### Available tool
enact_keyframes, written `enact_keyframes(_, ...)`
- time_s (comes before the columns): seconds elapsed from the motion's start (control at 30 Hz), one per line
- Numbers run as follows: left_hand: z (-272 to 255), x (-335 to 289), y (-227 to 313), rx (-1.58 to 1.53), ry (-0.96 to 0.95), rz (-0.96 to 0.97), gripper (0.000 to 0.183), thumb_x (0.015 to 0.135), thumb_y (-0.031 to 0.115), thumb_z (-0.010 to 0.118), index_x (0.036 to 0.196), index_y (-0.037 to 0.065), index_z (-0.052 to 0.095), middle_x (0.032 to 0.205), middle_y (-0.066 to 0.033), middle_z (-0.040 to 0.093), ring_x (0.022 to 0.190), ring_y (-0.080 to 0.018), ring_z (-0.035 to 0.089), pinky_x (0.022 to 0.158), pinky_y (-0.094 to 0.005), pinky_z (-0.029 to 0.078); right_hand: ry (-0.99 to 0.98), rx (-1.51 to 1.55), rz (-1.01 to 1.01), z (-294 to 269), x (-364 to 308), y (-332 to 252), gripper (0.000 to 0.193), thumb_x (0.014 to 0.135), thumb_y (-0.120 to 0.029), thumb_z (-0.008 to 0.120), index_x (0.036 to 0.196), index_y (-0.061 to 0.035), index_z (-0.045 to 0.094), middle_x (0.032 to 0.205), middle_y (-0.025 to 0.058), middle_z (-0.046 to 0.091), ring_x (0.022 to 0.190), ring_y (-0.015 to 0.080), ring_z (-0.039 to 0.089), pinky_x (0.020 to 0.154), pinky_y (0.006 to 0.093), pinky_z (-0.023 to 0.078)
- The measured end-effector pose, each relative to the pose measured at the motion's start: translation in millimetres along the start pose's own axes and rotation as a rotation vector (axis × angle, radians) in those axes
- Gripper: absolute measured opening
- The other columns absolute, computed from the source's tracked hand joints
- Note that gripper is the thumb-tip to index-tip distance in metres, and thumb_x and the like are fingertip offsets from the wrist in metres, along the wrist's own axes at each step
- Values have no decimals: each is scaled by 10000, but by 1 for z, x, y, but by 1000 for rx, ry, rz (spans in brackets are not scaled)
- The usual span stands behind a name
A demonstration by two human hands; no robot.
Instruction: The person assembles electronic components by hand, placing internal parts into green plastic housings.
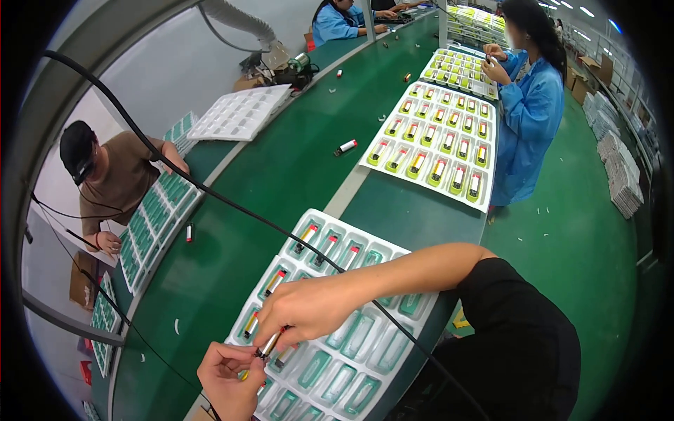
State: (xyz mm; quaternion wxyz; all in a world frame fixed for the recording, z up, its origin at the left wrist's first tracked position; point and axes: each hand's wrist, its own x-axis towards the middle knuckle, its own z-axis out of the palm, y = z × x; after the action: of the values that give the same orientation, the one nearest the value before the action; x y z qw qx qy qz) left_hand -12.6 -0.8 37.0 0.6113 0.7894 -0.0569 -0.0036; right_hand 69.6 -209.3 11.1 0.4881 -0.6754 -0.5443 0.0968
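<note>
Near the left edge of the tray, my left hand and right hand both pinch one small stick in their fingertips, over the pockets. Other sticks fill spots by the left and far edges; many spots toward the right edge have none, so I think lots is left. My right arm covers the far right corner. Past the left edge, the green belt has room. Beyond the far edge sits a full tray

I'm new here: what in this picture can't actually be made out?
All in the head view:
Small cylinder: partly covered by left hand and right hand.
Near tray: some cells hidden under right forearm; near end cut off by lower edge.
Blue-coated worker at right: held object too small to identify.
</note>
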Motion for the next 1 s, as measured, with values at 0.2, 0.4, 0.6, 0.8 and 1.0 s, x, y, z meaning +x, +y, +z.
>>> enact_keyframes(0.2, 6, 8, -19, 150, 142, 185, 190, 714, -135, 580, 836, -20, 490, 831, -106, 592, 734, -151, 640, 693, -246, 530, 122, -48, -1, 0, 3, -1, 311, 796, -69, 659, 1089, 29, 626, 905, 170, 632, 863, 339, 602, 748, 404, 479)
enact_keyframes(0.4, -1, 8, -10, 86, 67, 178, 152, 827, -47, 671, 968, -13, 626, 923, -102, 674, 707, -87, 591, 624, -201, 476, 156, 55, 66, -5, 2, 2, 271, 799, -55, 666, 1056, 31, 649, 927, 160, 655, 825, 287, 636, 712, 370, 491)
enact_keyframes(0.6, -15, 13, -5, -58, -66, 64, 178, 813, -75, 672, 977, -23, 628, 845, -84, 683, 720, -104, 629, 624, -206, 490, 78, 98, 55, -11, 4, 6, 266, 800, -70, 681, 1049, 21, 656, 952, 152, 668, 841, 284, 635, 704, 362, 486)
enact_keyframes(0.8, -13, 9, -14, -53, -36, 65, 181, 796, -93, 679, 960, -34, 631, 845, -97, 688, 737, -122, 648, 654, -218, 508, 119, 77, 68, -8, 1, -5, 279, 757, -77, 675, 1018, 22, 674, 911, 177, 674, 846, 302, 652, 737, 366, 495)
enact_keyframes(1.0, -13, 3, -21, -30, 104, 104, 211, 775, -109, 672, 957, -46, 586, 869, -127, 671, 767, -148, 650, 706, -250, 526, 149, 74, 17, 1, 11, 3, 284, 786, -92, 690, 1043, 22, 649, 940, 159, 665, 789, 294, 650, 688, 344, 507)
